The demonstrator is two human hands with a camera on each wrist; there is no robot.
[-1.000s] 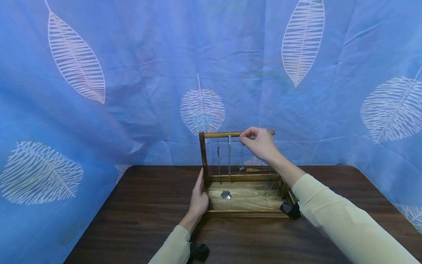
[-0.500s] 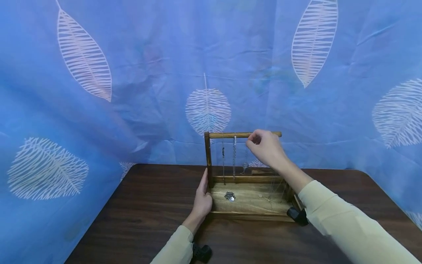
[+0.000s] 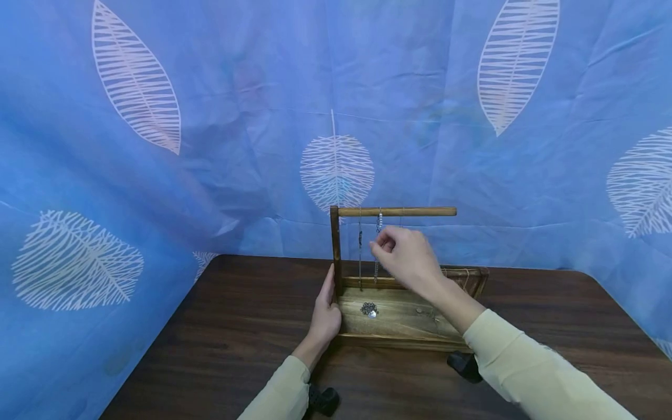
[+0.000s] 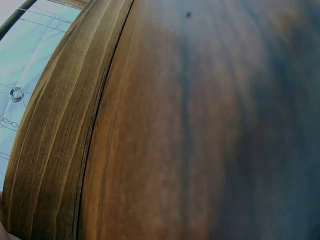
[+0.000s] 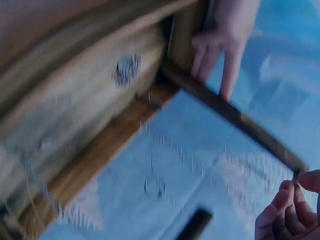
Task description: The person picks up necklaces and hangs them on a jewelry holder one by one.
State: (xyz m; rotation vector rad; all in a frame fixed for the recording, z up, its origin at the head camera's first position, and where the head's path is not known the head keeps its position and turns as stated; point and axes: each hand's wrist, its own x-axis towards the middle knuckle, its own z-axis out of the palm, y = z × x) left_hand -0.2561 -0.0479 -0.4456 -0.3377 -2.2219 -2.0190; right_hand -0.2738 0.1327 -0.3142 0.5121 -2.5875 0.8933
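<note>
A wooden jewelry stand (image 3: 396, 344) with a tray base and a top bar (image 3: 430, 212) stands on the table. My left hand (image 3: 324, 318) rests against its left side, fingers extended along the post (image 3: 336, 245). In front of the hanging chains is my right hand (image 3: 406, 254), fingers loosely bent, with nothing visible in them. A dark-beaded necklace (image 3: 360, 239) and a silver chain necklace (image 3: 380, 221) hang from the bar. Mostly behind the right hand hangs a thin necklace, its round pendant (image 5: 155, 185) visible in the right wrist view.
A bunched silver necklace (image 3: 370, 309) lies in the tray, and a fine chain (image 3: 427, 314) lies farther right. More thin chains hang over a low rail (image 3: 467, 271) on the right. The dark wood table (image 3: 220, 326) extends around the stand, with a blue leaf-patterned cloth (image 3: 252, 175) behind.
My right hand has come away from the top bar, moving down and left; the thin pendant necklace it pinched now hangs on the bar. My left hand stays on the stand's side.
</note>
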